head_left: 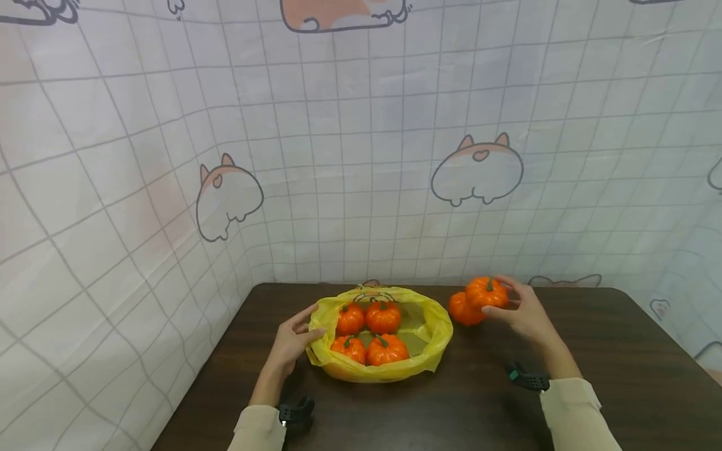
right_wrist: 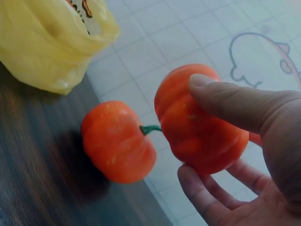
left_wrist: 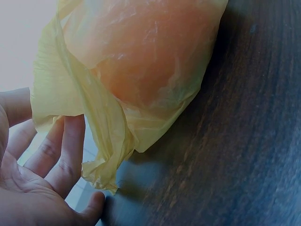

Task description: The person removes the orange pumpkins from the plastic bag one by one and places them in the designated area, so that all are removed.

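Observation:
A yellow plastic bag (head_left: 383, 374) stands with its mouth spread wide on the dark table. Several small orange pumpkins (head_left: 383, 317) with green stems lie inside it. My left hand (head_left: 289, 343) touches the bag's left rim. In the left wrist view, the fingers (left_wrist: 70, 155) are nearly straight and their tips go behind the yellow plastic; the thumb stands apart from them. To the right of the bag, my right hand (head_left: 524, 313) grips an orange pumpkin (right_wrist: 202, 127) between thumb and fingers, raised off the table. Just left of it, another pumpkin (right_wrist: 117, 141) rests on the table.
The dark wooden table (head_left: 451, 413) reaches back to a white grid-patterned cloth (head_left: 361, 125) with cartoon animals. That cloth also hangs along the left side. Black bands with small devices (head_left: 528, 378) sit on both wrists.

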